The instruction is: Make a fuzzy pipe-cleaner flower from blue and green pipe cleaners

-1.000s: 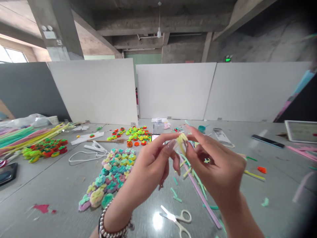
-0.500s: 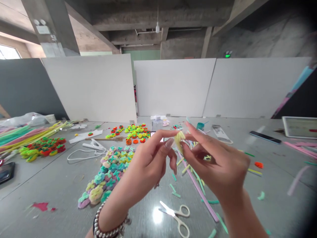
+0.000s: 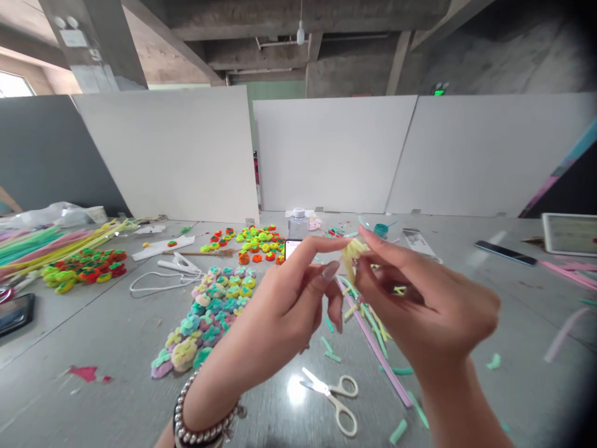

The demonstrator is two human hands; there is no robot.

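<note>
My right hand [image 3: 420, 298] pinches a small pale-yellow fuzzy pipe-cleaner piece [image 3: 351, 256], bent or looped, between thumb and fingertips. The index fingertip of my left hand [image 3: 291, 292] reaches to the left side of this piece and touches it. The left thumb is apart, a little below; the other left fingers are curled loosely. The piece's exact shape is blurred and partly behind fingers. On the table under both hands lie white-handled scissors [image 3: 331, 398], blades spread. A lilac pipe cleaner [image 3: 377, 354] and short green cuttings [image 3: 330, 351] are strewn under my right hand.
Rows of pastel fuzzy flowers [image 3: 205, 323] stand left of my forearm. Behind them are orange and yellow fuzzy pieces [image 3: 259, 241] and a white cord [image 3: 161, 289]. Long pipe cleaners [image 3: 60, 242] lie far left. A clear bottle [image 3: 298, 223] and a phone [image 3: 505, 252] sit farther back.
Both hands and the yellow piece have shifted slightly right in view, and my right hand has turned a little. The scene moves slightly with the head. The pinch on the piece stays.
</note>
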